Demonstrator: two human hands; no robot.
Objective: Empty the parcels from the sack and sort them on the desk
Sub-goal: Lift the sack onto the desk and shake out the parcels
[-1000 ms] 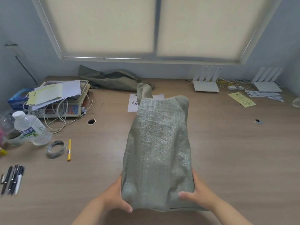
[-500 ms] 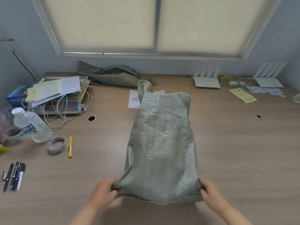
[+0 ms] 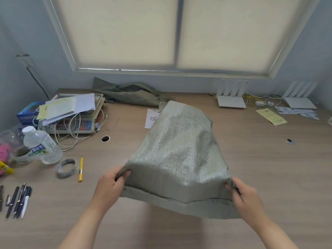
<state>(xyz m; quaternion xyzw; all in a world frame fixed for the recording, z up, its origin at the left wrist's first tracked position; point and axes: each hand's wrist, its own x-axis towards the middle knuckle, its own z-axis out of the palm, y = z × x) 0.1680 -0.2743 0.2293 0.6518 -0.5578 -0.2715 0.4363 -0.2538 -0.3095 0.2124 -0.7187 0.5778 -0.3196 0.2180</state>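
Note:
A grey-green woven sack [image 3: 179, 155] lies on the wooden desk [image 3: 260, 177], its stitched bottom end toward me and its mouth pointing away. The near end is raised off the desk. My left hand [image 3: 109, 187] grips the sack's near left corner, and my right hand [image 3: 246, 196] pinches its near right corner. The sack bulges as if filled, but no parcel shows; its contents are hidden.
Another crumpled sack [image 3: 129, 94] lies at the back. At left are a scale with papers and cables [image 3: 71, 114], a water bottle [image 3: 39, 144], a tape roll [image 3: 66, 168], a yellow pen [image 3: 80, 169] and several dark pens [image 3: 18, 202]. Two white routers [image 3: 230, 103] and leaflets sit at right.
My hands slid from the sack's sides to its bottom corners and lifted that end. The sack has tipped forward, its far end lower than before.

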